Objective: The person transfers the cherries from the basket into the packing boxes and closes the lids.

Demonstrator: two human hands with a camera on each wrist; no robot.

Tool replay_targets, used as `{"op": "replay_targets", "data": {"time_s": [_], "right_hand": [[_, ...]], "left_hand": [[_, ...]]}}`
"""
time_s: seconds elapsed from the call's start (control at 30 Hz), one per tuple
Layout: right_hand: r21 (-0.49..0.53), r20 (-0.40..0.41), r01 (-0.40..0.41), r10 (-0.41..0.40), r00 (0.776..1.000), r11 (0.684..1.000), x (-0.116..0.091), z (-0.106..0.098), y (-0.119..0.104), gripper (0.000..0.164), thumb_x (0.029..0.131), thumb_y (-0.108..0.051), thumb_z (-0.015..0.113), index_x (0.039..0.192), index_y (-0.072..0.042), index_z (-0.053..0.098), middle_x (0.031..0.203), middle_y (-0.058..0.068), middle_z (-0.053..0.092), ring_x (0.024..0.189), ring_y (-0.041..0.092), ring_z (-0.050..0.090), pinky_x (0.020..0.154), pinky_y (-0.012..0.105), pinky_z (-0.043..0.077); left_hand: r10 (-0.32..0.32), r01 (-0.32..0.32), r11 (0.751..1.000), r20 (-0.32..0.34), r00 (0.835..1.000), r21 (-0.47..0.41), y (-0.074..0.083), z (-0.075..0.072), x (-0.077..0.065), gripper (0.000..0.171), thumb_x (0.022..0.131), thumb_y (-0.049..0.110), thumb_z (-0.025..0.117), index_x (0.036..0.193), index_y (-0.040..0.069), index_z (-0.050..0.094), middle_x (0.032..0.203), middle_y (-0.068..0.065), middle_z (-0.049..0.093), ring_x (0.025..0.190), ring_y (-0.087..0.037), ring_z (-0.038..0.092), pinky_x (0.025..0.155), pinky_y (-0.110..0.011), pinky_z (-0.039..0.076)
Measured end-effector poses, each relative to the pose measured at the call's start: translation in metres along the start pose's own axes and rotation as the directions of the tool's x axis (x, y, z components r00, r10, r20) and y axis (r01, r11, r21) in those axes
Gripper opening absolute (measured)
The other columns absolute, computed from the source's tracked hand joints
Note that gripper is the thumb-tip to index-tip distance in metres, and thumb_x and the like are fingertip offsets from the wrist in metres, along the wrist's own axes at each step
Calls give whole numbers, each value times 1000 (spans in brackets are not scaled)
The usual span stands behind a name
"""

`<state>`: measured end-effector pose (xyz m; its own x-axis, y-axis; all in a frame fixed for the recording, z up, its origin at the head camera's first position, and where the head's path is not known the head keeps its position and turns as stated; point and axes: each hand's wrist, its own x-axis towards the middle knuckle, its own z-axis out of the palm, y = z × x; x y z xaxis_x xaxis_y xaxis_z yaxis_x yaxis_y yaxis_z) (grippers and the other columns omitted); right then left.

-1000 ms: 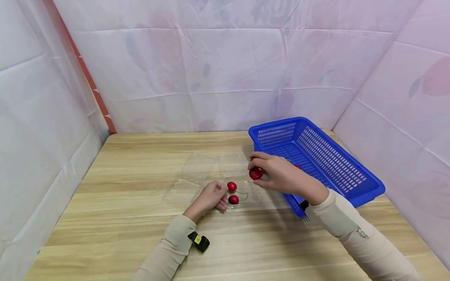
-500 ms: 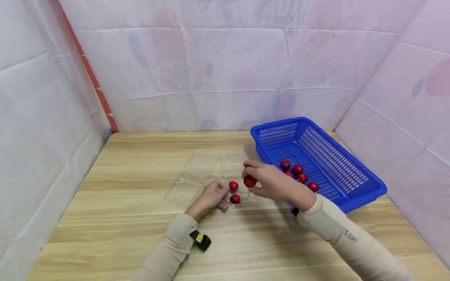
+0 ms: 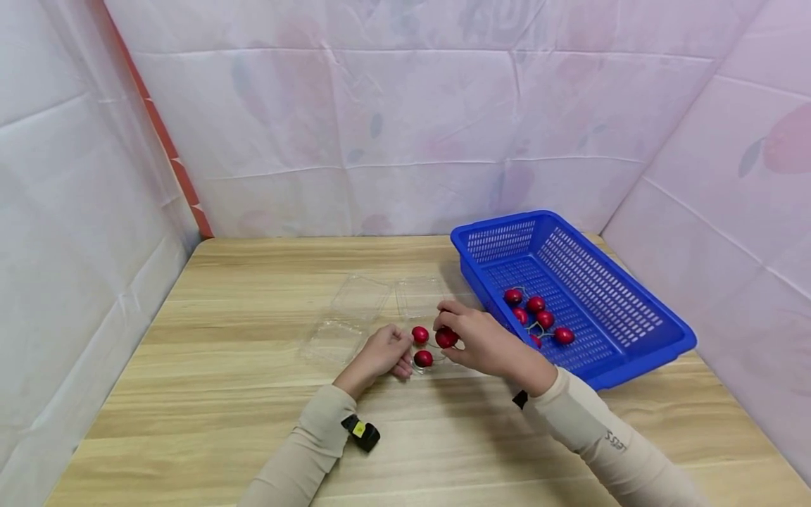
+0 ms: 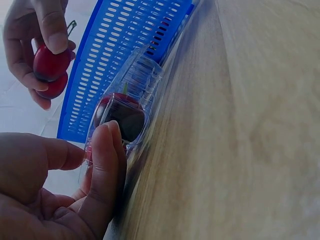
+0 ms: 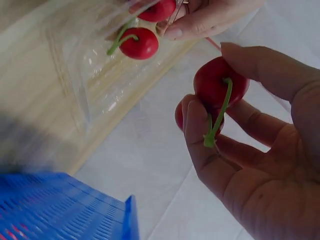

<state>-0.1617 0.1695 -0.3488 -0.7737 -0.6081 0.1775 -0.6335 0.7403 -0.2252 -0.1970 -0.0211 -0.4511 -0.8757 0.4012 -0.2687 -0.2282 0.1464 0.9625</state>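
My right hand (image 3: 481, 343) holds a pair of red cherries (image 5: 220, 86) joined by a green stem, pinched between thumb and fingers. It is above the right side of an open clear plastic clamshell box (image 4: 154, 75). Two cherries (image 3: 422, 358) on a stem lie inside that box, against its left side. My left hand (image 3: 383, 353) pinches the box's left edge between thumb and fingers, as the left wrist view shows. In the right wrist view the held cherries hang apart from the cherry (image 5: 140, 44) in the box.
A blue slotted basket (image 3: 598, 296) stands at the right, with several cherries (image 3: 545, 319) in it. Another open clear clamshell box (image 3: 359, 299) lies left of the first on the wooden table (image 3: 241, 415). White sheeting (image 3: 405, 120) walls the table at the back and sides.
My right hand has moved left and toward me with the cherry pair, from the basket's edge to over the clear box. The left hand keeps its place at the box's edge.
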Motion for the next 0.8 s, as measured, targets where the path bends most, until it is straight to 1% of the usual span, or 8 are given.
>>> {"op": "replay_targets", "data": {"time_s": [0.2,0.37,0.47,0.6,0.7,0.8], "right_hand": [[38,-25,-83,84,996,996,-2,12,2,29,74,-9,81,98,-5,65,122,19,59,84,22,66,68,32,57],[71,-69,-142,146,987,987,-2,24,3,29,73,-8,81,96,-4,65,120,21,60,82,21,64,68,33,56],[101,-85,-192,201,976,976,-2,33,6,28,72,-8,81,96,-4,66,119,19,60,81,19,62,66,31,55],[136,-118,-252,268,956,958,-2,41,10,31,72,-10,83,97,-3,66,117,17,61,85,23,61,71,37,55],[154,-155,-274,297,942,949,-1,46,12,31,71,-10,83,97,-3,66,114,17,62,88,26,61,73,40,55],[166,-173,-284,311,935,944,0,51,14,30,71,-10,83,95,-3,66,111,16,62,86,25,60,72,38,55]], "left_hand": [[6,-6,1000,-1,1000,0,-2,0,0,15,99,14,49,96,-1,48,64,-7,57,47,-12,59,45,-25,56],[3,-3,1000,-1,1000,17,-2,-1,0,16,99,15,49,96,-1,48,65,-7,57,47,-12,59,46,-26,56],[3,-3,1000,1,1000,19,-2,-1,0,16,99,15,49,96,-1,48,65,-7,57,47,-12,59,46,-25,56],[4,-4,1000,8,1000,14,-1,0,0,15,99,14,49,96,-1,48,64,-7,57,47,-11,59,46,-25,56],[13,-13,1000,8,1000,12,-1,0,0,15,99,14,49,96,-1,48,63,-6,57,46,-11,59,46,-25,56],[18,-18,1000,4,1000,10,-2,-1,1,15,99,13,49,96,-2,48,63,-7,57,46,-11,59,46,-25,56]]}}
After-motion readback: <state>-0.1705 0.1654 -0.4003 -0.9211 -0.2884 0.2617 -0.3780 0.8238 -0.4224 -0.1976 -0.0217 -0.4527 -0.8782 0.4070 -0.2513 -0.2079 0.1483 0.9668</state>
